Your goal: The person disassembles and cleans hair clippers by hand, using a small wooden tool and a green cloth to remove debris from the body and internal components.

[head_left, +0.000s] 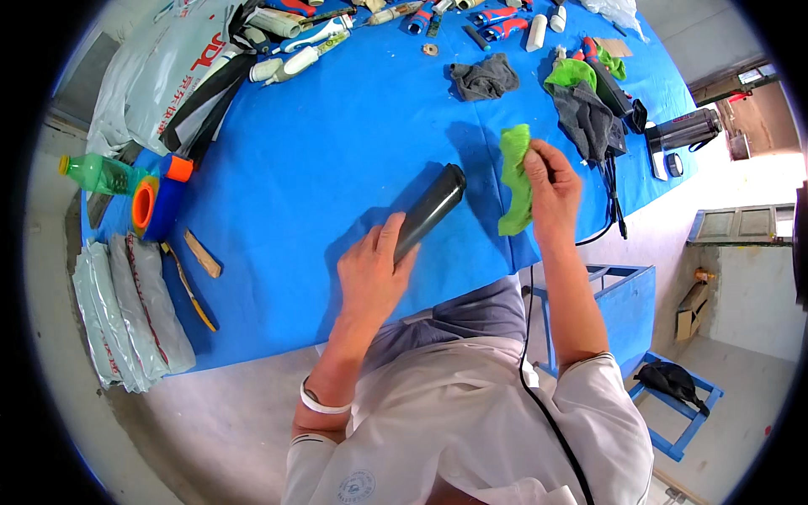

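Note:
My left hand [372, 273] is wrapped around the lower end of a dark grey cylinder [432, 209] with a black rounded end. The cylinder slants up and to the right over the blue table cover [295, 185]. My right hand [555, 187] pinches a bright green cloth [515, 185] between thumb and fingers. The cloth hangs just right of the cylinder, apart from it, and throws a shadow on the cover. What the left palm covers of the cylinder is hidden.
A grey cloth [486, 77] lies farther back; another grey cloth [582, 118] sits right beside cables and a black flask [686, 129]. Hand tools and white tubes crowd the far edge. At left are a green bottle [94, 172], a blue-and-orange container [153, 202] and plastic packages [135, 311].

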The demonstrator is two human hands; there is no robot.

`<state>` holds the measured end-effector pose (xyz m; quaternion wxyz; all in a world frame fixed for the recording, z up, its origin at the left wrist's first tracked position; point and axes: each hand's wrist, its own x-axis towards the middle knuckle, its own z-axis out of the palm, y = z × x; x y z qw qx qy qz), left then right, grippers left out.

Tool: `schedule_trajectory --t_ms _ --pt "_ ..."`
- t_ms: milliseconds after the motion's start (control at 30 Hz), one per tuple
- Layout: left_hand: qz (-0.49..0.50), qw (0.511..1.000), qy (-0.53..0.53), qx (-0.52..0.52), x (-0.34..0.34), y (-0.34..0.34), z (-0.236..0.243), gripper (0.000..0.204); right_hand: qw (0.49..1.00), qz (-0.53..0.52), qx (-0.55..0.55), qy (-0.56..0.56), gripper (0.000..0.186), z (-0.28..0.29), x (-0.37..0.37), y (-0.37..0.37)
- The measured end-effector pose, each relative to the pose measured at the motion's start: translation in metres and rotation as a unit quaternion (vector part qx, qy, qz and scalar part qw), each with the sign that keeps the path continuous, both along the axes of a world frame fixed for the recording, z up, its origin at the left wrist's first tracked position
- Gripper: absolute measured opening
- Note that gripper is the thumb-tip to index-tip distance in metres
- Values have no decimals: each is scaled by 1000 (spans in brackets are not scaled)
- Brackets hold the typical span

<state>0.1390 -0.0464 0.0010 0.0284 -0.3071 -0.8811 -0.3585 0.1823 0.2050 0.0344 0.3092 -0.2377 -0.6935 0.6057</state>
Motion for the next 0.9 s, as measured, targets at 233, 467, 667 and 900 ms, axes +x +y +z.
schedule_trajectory --t_ms 233,467,667,900 --pt "-5 1000 -5 -16 0 0 4 46 920 127 367 -46 21 -5 -14 -59" --pt "-17 999 15 -36 1 -1 3 47 898 161 409 -10 16 -4 -5 -81" --pt "-12 999 -13 -26 0 1 6 48 936 55 346 -39 10 -5 -16 -70" --pt "0 999 17 -37 1 -2 -6 48 898 168 407 -14 14 -11 10 -114"
